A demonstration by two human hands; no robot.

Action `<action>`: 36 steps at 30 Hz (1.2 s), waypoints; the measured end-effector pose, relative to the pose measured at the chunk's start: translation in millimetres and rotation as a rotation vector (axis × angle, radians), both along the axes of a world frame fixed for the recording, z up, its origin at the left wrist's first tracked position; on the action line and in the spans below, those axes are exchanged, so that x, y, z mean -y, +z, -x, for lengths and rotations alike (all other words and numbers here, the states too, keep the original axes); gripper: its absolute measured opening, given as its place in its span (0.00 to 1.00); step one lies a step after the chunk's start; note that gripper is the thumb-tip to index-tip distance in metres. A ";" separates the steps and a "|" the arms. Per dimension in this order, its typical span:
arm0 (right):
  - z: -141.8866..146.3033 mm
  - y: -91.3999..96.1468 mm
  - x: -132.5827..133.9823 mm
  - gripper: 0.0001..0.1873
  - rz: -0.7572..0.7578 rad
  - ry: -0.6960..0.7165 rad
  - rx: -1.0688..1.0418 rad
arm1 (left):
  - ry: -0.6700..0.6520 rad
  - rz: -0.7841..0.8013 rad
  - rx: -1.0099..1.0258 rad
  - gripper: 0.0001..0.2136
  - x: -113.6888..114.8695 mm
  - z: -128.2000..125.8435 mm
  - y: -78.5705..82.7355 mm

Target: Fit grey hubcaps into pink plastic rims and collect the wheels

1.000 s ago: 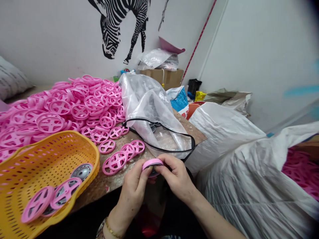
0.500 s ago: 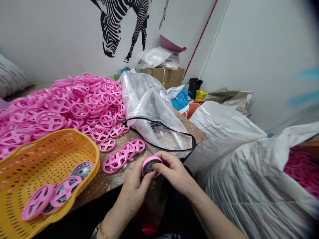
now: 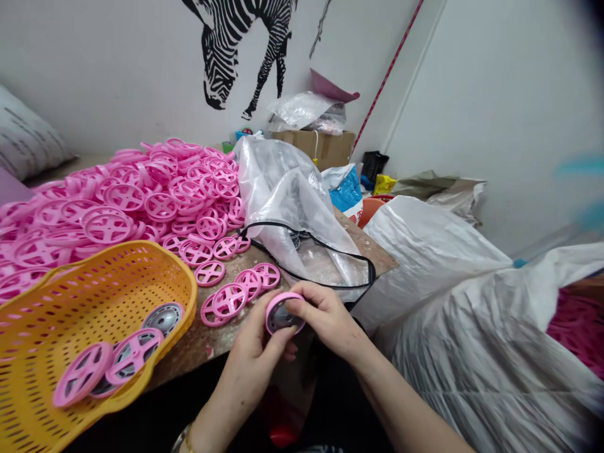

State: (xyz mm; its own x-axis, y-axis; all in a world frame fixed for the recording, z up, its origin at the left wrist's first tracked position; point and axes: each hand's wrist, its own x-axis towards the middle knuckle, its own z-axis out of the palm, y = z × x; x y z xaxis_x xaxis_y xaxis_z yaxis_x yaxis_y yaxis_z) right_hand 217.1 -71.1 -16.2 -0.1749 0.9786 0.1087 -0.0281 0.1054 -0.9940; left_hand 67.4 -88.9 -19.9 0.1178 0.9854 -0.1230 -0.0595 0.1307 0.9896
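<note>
And here's the moment, both hands locked on one piece: the left hand [image 3: 255, 346] grips a pink wheel [image 3: 283, 298] from underneath, and the right hand [image 3: 325, 321] clasps it from the other side, with a grey metal disc [image 3: 282, 317] sitting in the wheel's middle! The wheel is held right between them, just off the table [image 3: 207, 343] edge. Just left of the hands, five loose pink wheels lie on the worn tabletop. Further left, one yellow basket [image 3: 184, 283] carries two pink wheels and one bare silver disc [image 3: 163, 318]. Beyond that rises a huge pink heap of wheels [image 3: 123, 207], far too many to count! Straight ahead, one clear plastic bag [image 3: 287, 195] with a black cord [image 3: 321, 248] blocks the way to one cardboard box [image 3: 314, 145], and off to the right sit two bulging white sacks [image 3: 472, 352]
</note>
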 end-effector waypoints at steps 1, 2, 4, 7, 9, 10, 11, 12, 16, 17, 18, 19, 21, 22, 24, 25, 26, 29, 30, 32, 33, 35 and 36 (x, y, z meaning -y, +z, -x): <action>1.6 2.6 -3.5 0.13 -0.016 0.021 -0.016 | 0.052 0.021 0.050 0.23 0.7 0.7 3.9; 3.6 4.8 -7.4 0.15 -0.038 0.033 -0.033 | 0.104 0.035 0.105 0.21 0.6 2.6 8.6; 8.2 7.5 -15.5 0.19 -0.086 0.033 -0.052 | 0.222 0.018 0.238 0.19 -1.7 10.4 21.3; 16.2 6.1 -27.3 0.16 -0.217 -0.034 0.107 | 0.432 -0.090 0.493 0.13 -7.9 30.0 47.7; 22.1 2.0 -34.0 0.13 -0.389 -0.083 0.372 | 0.544 -0.155 0.683 0.07 -10.8 43.4 65.6; 25.2 -0.8 -36.9 0.14 -0.474 -0.094 0.519 | 0.569 -0.176 0.764 0.08 -11.6 48.8 72.6; 28.4 -3.8 -39.6 0.14 -0.545 -0.098 0.662 | 0.585 -0.190 0.826 0.11 -11.8 52.7 77.6; 31.6 -7.1 -42.1 0.14 -0.595 -0.097 0.794 | 0.587 -0.193 0.859 0.14 -11.7 55.2 80.2; 41.7 -18.7 -52.0 0.10 -0.672 -0.062 1.153 | 0.495 -0.094 0.756 0.14 -9.9 51.1 66.6; 42.9 -20.5 -54.5 0.10 -0.689 -0.051 1.191 | 0.448 -0.042 0.701 0.14 -9.4 47.6 58.6; 43.4 -21.8 -56.9 0.10 -0.707 -0.040 1.213 | 0.400 0.015 0.647 0.14 -8.9 43.7 49.6; 43.4 -22.4 -59.2 0.11 -0.725 -0.031 1.224 | 0.350 0.076 0.597 0.15 -8.4 39.8 40.0; 41.6 -21.7 -63.0 0.11 -0.751 -0.011 1.234 | 0.258 0.188 0.530 0.17 -7.4 32.5 20.8; 40.0 -20.4 -64.2 0.10 -0.757 -0.002 1.232 | 0.218 0.233 0.521 0.19 -7.0 29.6 12.0; 35.1 -16.1 -64.7 0.09 -0.773 0.014 1.205 | 0.165 0.299 0.523 0.21 -6.5 25.6 -1.8; 31.9 -13.3 -63.8 0.08 -0.784 0.019 1.180 | 0.148 0.325 0.526 0.21 -6.6 24.5 -6.3; 28.3 -10.2 -61.9 0.06 -0.798 0.024 1.150 | 0.142 0.344 0.526 0.21 -7.0 23.8 -9.1; 16.5 -1.5 -51.7 0.05 -0.858 0.041 1.050 | 0.122 0.382 0.523 0.17 -10.3 23.0 -9.5; 13.1 0.6 -47.0 0.05 -0.884 0.043 1.017 | 0.110 0.392 0.524 0.15 -11.9 22.6 -8.3; 8.0 3.0 -36.8 0.06 -0.948 0.055 0.961 | 0.080 0.405 0.523 0.12 -15.5 20.9 -6.5; 6.5 3.4 -31.7 0.07 -0.978 0.064 0.941 | 0.070 0.403 0.522 0.11 -17.3 19.5 -6.3; 4.5 3.3 -22.6 0.08 -1.029 0.088 0.907 | 0.080 0.368 0.519 0.09 -20.7 16.2 -8.0; 3.5 3.2 -19.2 0.09 -1.042 0.090 0.888 | 0.091 0.346 0.514 0.09 -22.3 14.5 -9.5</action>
State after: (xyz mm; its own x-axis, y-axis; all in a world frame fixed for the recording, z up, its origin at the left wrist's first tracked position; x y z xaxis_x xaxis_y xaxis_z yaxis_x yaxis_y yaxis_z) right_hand 213.6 -51.9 -13.0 -0.6292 0.4955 0.5989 0.5239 0.8395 -0.1442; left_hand 52.9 -66.5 -29.4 0.1647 0.9074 -0.3866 -0.5427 0.4107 0.7327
